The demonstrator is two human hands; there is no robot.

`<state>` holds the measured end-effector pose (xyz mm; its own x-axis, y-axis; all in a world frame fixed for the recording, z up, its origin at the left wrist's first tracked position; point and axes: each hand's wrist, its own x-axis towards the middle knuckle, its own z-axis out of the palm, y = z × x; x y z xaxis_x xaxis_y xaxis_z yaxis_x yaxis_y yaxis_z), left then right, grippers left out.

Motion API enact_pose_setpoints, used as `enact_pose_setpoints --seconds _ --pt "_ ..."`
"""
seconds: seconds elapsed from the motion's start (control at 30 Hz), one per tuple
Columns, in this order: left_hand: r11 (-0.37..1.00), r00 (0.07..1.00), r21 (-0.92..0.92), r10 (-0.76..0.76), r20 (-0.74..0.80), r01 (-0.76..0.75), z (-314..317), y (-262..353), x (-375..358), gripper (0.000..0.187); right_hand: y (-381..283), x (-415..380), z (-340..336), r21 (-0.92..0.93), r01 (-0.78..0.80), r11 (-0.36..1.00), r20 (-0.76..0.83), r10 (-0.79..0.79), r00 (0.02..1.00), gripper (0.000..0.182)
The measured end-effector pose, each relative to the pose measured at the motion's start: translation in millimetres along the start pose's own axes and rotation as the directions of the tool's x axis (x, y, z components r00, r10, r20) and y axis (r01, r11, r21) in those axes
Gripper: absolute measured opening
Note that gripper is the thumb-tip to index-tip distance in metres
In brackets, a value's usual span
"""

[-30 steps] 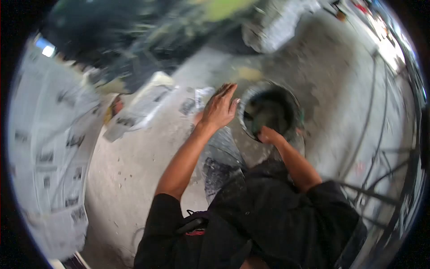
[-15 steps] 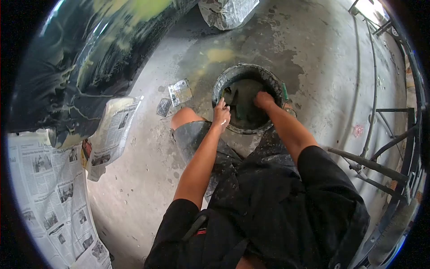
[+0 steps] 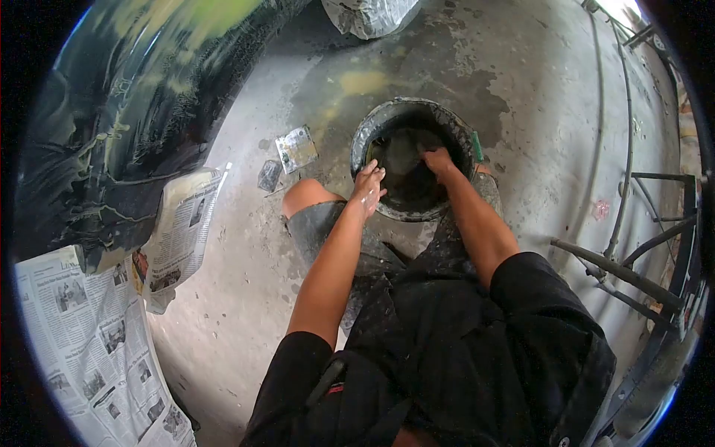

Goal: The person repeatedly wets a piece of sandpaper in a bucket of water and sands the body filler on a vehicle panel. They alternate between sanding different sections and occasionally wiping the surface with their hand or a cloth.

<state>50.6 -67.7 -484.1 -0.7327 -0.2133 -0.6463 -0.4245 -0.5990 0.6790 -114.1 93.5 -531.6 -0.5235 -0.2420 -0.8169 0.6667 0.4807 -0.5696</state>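
A round black bucket, its rim smeared with pale residue, stands on the floor between my knees. Dark, murky water lies inside it, and what is under the surface is mostly hidden. My left hand, with white smudges on it, is at the near-left rim; its fingers bend over the edge into the bucket and its thumb stands apart. Inside the right part of the bucket is my right hand, fingers curled together at the water. Whatever it holds is hidden.
On the left hangs a dark, putty-streaked panel with newspaper sheets below it. A small printed packet and a dark pad lie on the floor. A wrapped bundle is ahead; a metal frame stands right.
My right hand has shifted slightly within the bucket. The left thumb has spread from its fingers. Dark green shapes seen in the water before no longer show clearly.
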Motion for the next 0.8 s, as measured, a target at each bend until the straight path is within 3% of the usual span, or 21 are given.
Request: enact_pose_setpoints --seconds 0.07,0.1,0.17,0.2,0.27,0.37,0.4,0.43,0.5,0.53,0.63,0.77,0.8 --pt "0.999 0.998 -0.001 -0.033 0.057 0.033 0.8 1.5 3.0 0.086 -3.6 -31.4 0.8 -0.037 0.222 0.974 -0.042 -0.224 0.974 0.052" --pt "0.998 0.992 -0.001 -0.060 0.111 0.060 1.5 2.8 3.3 0.087 3.3 -32.9 1.8 -0.036 0.219 0.975 -0.045 -0.221 0.974 0.052" --pt "0.996 0.992 0.042 -0.085 0.093 0.082 9.7 8.3 0.1 0.086 13.3 -39.9 5.7 -0.057 0.452 0.890 0.042 -0.451 0.892 0.035" --pt "0.992 0.992 0.084 -0.105 0.071 0.099 15.0 12.1 -2.6 0.085 17.2 -45.7 8.2 -0.056 0.451 0.891 0.040 -0.449 0.892 0.035" --pt "0.990 0.989 0.010 -0.138 0.061 0.138 21.8 13.9 -1.8 0.078 23.0 -60.5 18.5 -0.132 0.682 0.719 0.111 -0.674 0.731 0.032" --pt "0.984 0.982 -0.052 -0.163 0.095 0.168 17.9 13.7 5.9 0.061 26.6 -86.4 41.3 -0.250 0.692 0.677 0.057 -0.704 0.708 0.029" --pt "0.985 0.977 -0.039 -0.160 0.139 0.166 15.4 11.4 10.0 0.052 33.3 -84.3 48.3 -0.303 0.759 0.576 0.034 -0.790 0.612 0.032" --pt "0.985 0.976 -0.033 -0.163 0.142 0.169 13.2 8.5 13.7 0.052 35.8 -84.9 49.8 -0.301 0.758 0.578 0.027 -0.789 0.613 0.032" --pt "0.986 0.987 -0.116 -0.108 0.115 0.121 3.0 -3.2 27.0 0.041 33.9 -92.1 50.2 -0.468 0.817 0.338 0.159 -0.877 0.454 0.033" --pt "0.987 0.994 -0.119 -0.105 0.040 0.109 -2.5 -9.5 34.6 0.038 33.5 -94.8 49.5 -0.440 0.830 0.342 0.192 -0.867 0.459 0.032" --pt "0.997 1.000 -0.078 0.015 -0.013 -0.016 -1.4 -13.0 33.2 0.035 33.1 -97.3 46.5 -0.458 0.826 0.328 0.218 -0.860 0.462 0.030" --pt "0.998 0.995 -0.014 0.063 -0.077 -0.064 1.3 -9.3 25.6 0.032 32.7 -95.7 43.5 -0.421 0.841 0.340 0.217 -0.862 0.457 0.027" --pt "0.999 0.998 -0.037 0.031 -0.047 -0.033 0.3 -8.0 25.4 0.033 32.6 -93.8 42.6 -0.409 0.832 0.374 0.136 -0.877 0.461 0.026"
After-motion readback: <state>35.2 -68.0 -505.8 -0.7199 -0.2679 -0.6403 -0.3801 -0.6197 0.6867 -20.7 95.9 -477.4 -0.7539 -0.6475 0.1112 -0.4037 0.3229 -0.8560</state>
